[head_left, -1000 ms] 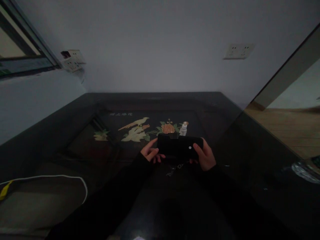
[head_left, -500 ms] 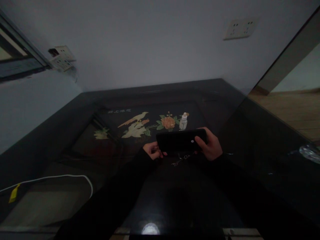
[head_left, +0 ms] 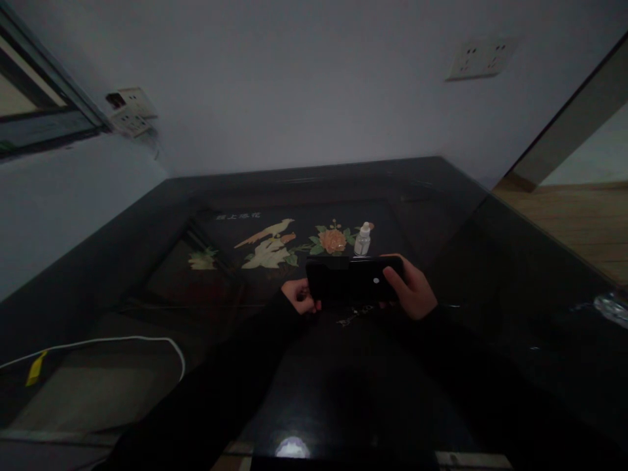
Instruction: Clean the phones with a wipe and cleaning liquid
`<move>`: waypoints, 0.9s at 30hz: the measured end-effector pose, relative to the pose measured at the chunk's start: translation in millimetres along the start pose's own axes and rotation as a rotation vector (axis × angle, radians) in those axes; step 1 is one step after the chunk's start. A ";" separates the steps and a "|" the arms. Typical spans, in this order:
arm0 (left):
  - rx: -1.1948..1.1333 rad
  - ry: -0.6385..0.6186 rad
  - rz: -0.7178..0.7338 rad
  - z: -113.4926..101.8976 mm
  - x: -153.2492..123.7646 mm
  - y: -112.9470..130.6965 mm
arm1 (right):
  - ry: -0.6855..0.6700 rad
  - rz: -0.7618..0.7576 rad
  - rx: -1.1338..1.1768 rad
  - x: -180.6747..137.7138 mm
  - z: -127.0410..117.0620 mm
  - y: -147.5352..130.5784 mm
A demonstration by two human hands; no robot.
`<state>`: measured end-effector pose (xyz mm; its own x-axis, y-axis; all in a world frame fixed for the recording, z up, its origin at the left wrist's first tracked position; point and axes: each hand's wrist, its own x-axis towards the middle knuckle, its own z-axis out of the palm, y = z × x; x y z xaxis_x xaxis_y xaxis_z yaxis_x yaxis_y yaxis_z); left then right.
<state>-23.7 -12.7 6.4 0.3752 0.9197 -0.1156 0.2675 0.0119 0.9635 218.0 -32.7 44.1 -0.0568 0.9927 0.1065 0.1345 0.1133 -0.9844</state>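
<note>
Head view, dim room: both hands hold a black phone (head_left: 354, 279) crosswise above a dark glossy table (head_left: 466, 261), the left hand (head_left: 300, 297) curled closed on its 9 o'clock end and the right hand (head_left: 415, 288) wrapped on its 3 o'clock end, thumb laid across the dark face near a small pale ring mark. Set against the pictures from a second and half a second ago, the phone has levelled out; half a second back its right end rode higher, now its top edge runs nearly flat. The left fingers, stretched along the lower edge a second ago, have tucked into a tighter grip, and the right hand's hold looks unchanged. My reading is that the handset is being steadied in a two-handed landscape hold rather than set down, since it sits clear of the tabletop (how far cannot be judged in this light). At 12 o'clock from the phone, just beyond its top edge, stands a small white bottle (head_left: 362, 239), and at 11 o'clock lies the inlaid bird and flower picture (head_left: 289, 242) in the table's panel. Well apart at 8 o'clock a white cable (head_left: 122, 340) loops over a grey pad, with a yellow tag (head_left: 36, 367) at its far end. A wall socket (head_left: 483, 57) sits up at 1 o'clock.
</note>
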 end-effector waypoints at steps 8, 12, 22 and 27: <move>0.187 0.100 0.166 7.6 -10.8 15.7 | 0.195 -0.173 -0.103 -4.1 -1.4 -7.9; 0.155 0.069 0.196 8.1 -13.5 19.2 | 0.229 -0.071 0.060 -4.8 -3.2 -5.3; -0.062 -0.049 0.186 6.7 -8.9 4.5 | 0.147 0.114 0.185 -3.7 -2.5 -15.0; -0.118 -0.085 0.161 6.5 -7.7 6.0 | 0.157 0.172 0.225 -4.5 -0.6 -21.4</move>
<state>-19.3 -22.3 11.5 0.4797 0.8770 0.0266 0.0943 -0.0817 0.9922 216.0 -39.6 64.8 0.1033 0.9928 -0.0612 -0.0946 -0.0515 -0.9942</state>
